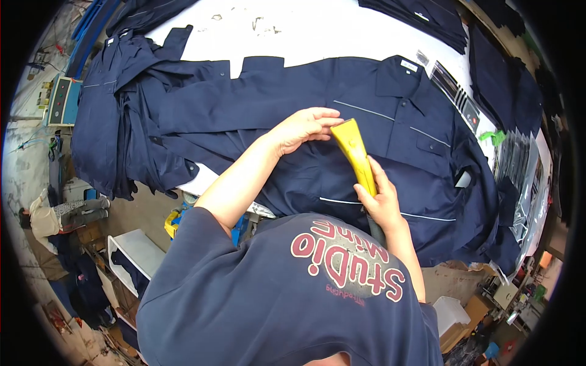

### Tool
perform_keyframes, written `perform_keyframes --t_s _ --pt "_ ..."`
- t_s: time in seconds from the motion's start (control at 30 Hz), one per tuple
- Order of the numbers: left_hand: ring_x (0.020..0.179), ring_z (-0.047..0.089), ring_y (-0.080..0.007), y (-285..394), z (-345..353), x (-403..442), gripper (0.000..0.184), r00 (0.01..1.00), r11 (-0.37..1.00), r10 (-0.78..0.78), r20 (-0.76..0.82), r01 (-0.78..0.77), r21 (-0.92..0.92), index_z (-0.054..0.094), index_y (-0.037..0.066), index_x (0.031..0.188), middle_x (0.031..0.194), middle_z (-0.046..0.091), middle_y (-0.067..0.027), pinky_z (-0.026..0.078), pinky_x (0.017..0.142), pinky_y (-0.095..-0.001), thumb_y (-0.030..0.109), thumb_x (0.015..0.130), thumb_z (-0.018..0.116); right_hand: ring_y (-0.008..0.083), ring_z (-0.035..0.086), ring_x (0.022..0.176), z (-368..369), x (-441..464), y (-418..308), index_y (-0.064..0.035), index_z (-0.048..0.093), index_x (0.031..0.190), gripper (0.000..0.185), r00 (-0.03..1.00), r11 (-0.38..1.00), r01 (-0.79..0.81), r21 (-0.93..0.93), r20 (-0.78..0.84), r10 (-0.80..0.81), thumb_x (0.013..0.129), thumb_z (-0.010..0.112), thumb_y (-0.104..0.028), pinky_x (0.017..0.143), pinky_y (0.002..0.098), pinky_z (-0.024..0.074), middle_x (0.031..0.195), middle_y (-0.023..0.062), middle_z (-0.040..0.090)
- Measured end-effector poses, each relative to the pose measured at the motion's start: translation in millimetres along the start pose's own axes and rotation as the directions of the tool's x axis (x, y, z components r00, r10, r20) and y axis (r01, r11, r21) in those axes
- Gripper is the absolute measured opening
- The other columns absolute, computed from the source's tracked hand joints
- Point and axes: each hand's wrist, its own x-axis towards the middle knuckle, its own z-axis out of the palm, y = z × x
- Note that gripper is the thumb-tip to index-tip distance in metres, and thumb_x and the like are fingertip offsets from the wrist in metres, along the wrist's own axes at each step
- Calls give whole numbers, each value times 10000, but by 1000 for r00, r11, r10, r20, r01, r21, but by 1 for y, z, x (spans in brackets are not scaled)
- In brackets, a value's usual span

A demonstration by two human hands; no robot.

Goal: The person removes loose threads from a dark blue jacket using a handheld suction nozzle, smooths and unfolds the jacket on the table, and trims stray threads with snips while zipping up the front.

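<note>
A yellow nozzle point(352, 149) with a flared flat mouth slants over the front of a dark blue jacket point(390, 137). My right hand point(381, 194) is wrapped round its lower part, where a grey ribbed hose point(375, 230) runs down towards my body. My left hand point(303, 130) is beside the mouth of the nozzle, its fingers stretched out and slightly bent, with the fingertips close to the rim. Whether they touch it cannot be told. The jacket lies spread out with its collar at the top and light piping across the chest.
More dark blue garments point(101, 116) are heaped at the left, and folded ones point(421, 21) lie on the white table point(305, 30). Clear plastic bags point(522, 183) hang at the right edge. A control box point(63, 100) stands at the left. Another person point(46, 219) is at the lower left.
</note>
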Motion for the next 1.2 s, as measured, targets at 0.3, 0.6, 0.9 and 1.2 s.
perform_keyframes --t_s 0.3,0.6,0.9,1.2 --pt "1208 666 -283 14 -18 10 541 987 989 20 -160 3 145 497 -34 1453 1438 572 -216 535 1039 -374 83 938 619 70 577 667 -29 -14 10 -87 389 1551 677 929 892 -283 353 -130 346 944 685 -33 599 230 505 1037 52 650" --pt "1263 594 -391 28 -121 101 577 809 -22 534 -244 302 953 548 -38 1391 1364 615 -237 444 1102 -472 289 933 677 126 642 908 -21 -46 18 -59 440 1525 678 946 945 -303 125 -81 314 913 732 -54 800 276 540 1182 115 664" --pt "1195 655 -262 85 -61 120 528 981 369 152 -122 58 927 601 4 1391 1281 698 -169 483 1052 -352 197 913 712 90 601 697 -65 -103 0 -76 399 1548 696 853 964 -177 196 -458 250 926 702 -4 631 243 528 1031 46 648" --pt "1221 654 -241 53 78 -63 509 586 233 -704 401 -343 910 663 144 1374 1329 693 -110 479 1065 -321 28 885 587 136 613 685 -111 -199 -12 -4 307 1543 605 454 991 -9 130 -883 120 1006 587 -3 584 277 518 1041 105 619"
